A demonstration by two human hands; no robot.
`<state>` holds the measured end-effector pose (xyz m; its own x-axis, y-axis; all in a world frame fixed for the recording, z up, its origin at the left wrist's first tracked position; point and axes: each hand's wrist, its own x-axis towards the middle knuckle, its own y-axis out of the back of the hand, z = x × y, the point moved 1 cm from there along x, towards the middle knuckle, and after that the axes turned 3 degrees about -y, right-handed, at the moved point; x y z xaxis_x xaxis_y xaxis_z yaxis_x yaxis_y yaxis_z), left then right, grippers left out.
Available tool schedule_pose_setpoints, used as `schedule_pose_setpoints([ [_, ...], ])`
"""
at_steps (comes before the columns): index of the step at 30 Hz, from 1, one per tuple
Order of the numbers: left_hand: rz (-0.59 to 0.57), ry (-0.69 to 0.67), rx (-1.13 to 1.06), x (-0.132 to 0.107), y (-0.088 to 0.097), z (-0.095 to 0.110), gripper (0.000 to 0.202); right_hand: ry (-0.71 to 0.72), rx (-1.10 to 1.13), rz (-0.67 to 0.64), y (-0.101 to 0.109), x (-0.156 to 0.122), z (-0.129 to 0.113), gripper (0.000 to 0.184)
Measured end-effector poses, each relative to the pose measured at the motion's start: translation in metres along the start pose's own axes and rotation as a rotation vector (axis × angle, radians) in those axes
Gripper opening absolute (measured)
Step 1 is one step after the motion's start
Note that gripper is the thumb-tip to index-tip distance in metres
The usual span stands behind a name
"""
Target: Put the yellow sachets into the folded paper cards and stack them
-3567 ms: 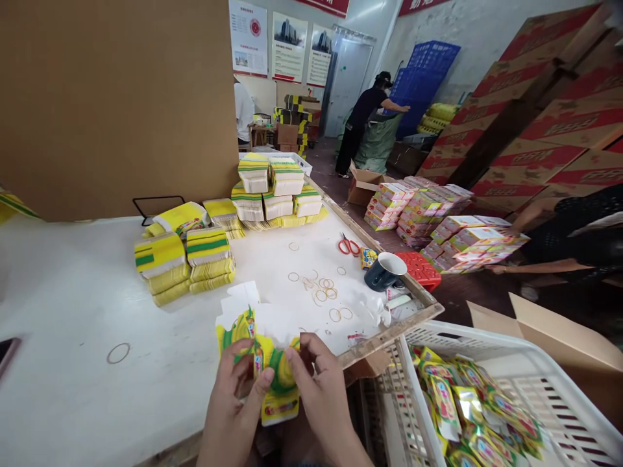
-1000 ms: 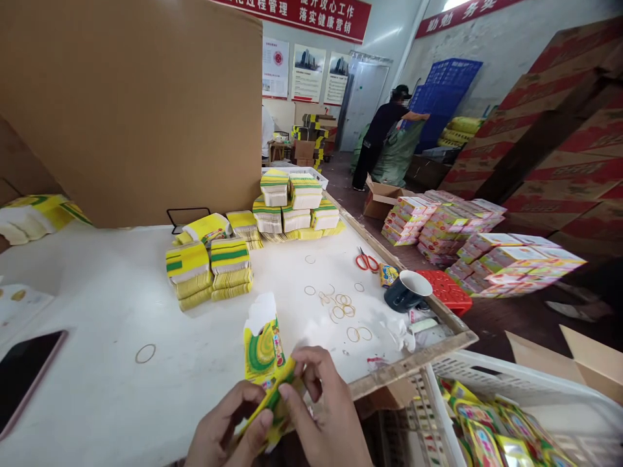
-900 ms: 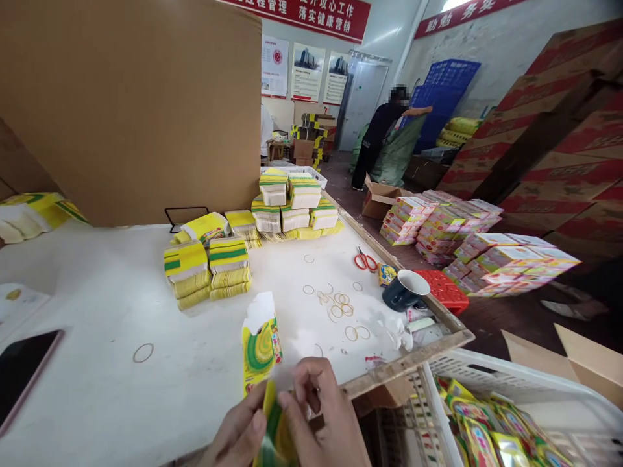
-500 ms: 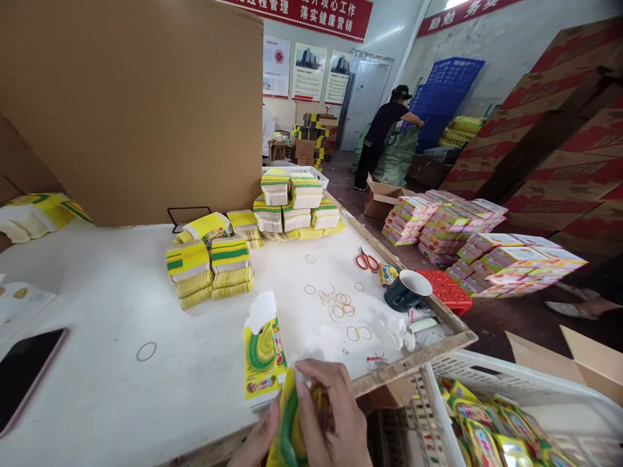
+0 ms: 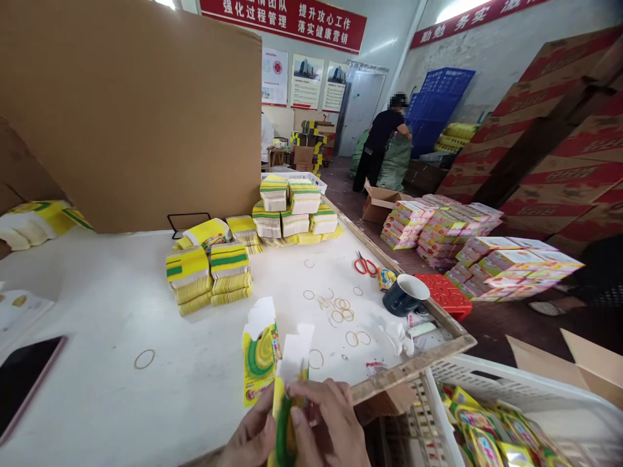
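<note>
Both hands are around a small yellow-and-green candy carton (image 5: 283,425) at the table's front edge, its white end flaps standing up. My left hand (image 5: 252,433) grips its left side. Fingers of my right hand (image 5: 331,415) are bent over its front and right side; the fingertips press on the printed panel. Just behind it lies a similar carton (image 5: 259,357) with its white flap raised, partly covered by the held one. A loose rubber band (image 5: 316,359) shows to the right of the flaps.
Stacked flat cartons (image 5: 231,269) stand at the table's back. To the right are rubber bands (image 5: 342,311), scissors (image 5: 365,264) and a dark mug (image 5: 405,295). A phone (image 5: 29,383) lies left. A white crate (image 5: 440,421) with yellow packs stands beside the table.
The held carton now stands more upright, with its white flaps showing above my fingers. My hands have shifted slightly. In the background, a person's arm has lowered toward a green sack.
</note>
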<state>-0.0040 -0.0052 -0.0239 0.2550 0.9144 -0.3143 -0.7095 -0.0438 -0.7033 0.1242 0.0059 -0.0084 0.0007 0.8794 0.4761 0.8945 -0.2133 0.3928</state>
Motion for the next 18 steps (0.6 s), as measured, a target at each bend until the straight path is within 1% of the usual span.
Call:
schedule_pose_setpoints([
  [2, -0.007, 0.021, -0.042, 0.002, -0.001, -0.005, 0.057, -0.05, 0.025, -0.002, 0.003, 0.001, 0.001, 0.013],
  [3, 0.003, 0.022, -0.071, 0.003, -0.002, -0.007, 0.054, -0.074, 0.032, 0.014, 0.005, 0.001, 0.002, 0.013],
  [6, 0.095, -0.042, -0.13, 0.003, -0.005, -0.009, 0.041, -0.12, 0.015, 0.073, 0.007, -0.002, 0.007, 0.028],
  [7, 0.136, -0.074, -0.121, 0.003, -0.006, -0.008, 0.036, -0.139, 0.011, 0.064, 0.006, -0.004, 0.01, 0.03],
  [9, 0.203, -0.133, -0.052, 0.003, -0.007, -0.008, 0.031, -0.186, 0.026, -0.005, 0.003, -0.008, 0.015, 0.025],
  [10, 0.226, -0.167, 0.005, 0.004, -0.008, -0.008, 0.032, -0.209, 0.045, -0.045, 0.002, -0.009, 0.017, 0.024],
  [12, 0.264, -0.265, 0.154, 0.005, -0.009, -0.009, 0.039, -0.253, 0.091, -0.094, 0.001, -0.011, 0.021, 0.028],
  [15, 0.292, -0.383, 0.33, 0.005, -0.009, -0.012, 0.057, -0.321, 0.184, -0.101, 0.003, -0.009, 0.026, 0.026],
  [16, 0.284, -0.392, 0.349, 0.005, -0.009, -0.013, 0.063, -0.336, 0.235, -0.097, 0.004, -0.008, 0.027, 0.029],
  [18, 0.23, -0.362, 0.332, 0.003, -0.008, -0.012, 0.072, -0.34, 0.367, -0.1, 0.005, -0.006, 0.03, 0.035],
])
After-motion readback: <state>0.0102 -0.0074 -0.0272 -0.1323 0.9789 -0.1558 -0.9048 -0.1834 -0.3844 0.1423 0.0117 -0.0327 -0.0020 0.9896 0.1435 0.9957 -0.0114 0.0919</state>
